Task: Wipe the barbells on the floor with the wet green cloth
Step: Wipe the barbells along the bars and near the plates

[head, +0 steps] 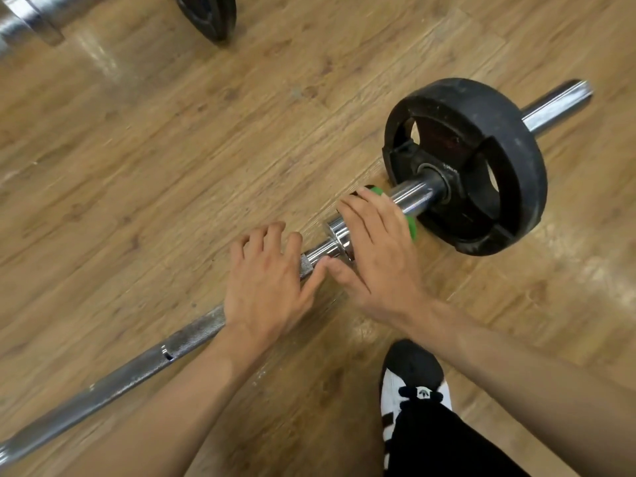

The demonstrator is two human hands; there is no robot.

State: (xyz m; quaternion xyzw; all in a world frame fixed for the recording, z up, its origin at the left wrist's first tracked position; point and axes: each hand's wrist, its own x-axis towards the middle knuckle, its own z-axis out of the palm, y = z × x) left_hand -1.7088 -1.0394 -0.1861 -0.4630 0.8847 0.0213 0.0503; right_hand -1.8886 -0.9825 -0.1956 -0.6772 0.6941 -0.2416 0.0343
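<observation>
Fingers point(359, 210) of the right hand point(375, 259) wrap the green cloth point(412, 230) round the barbell point(418, 197) sleeve, while the left hand point(265, 284) grips its knurled shaft with curled fingers.

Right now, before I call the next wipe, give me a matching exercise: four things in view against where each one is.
Things:
1. green cloth
2. left hand
3. weight plate
4. shoe

Places:
A. on the floor, lower right of the view
B. on the knurled shaft
C. under the right hand, on the chrome sleeve
D. threaded on the sleeve, standing upright

Pairs: 1-C, 2-B, 3-D, 4-A.
</observation>
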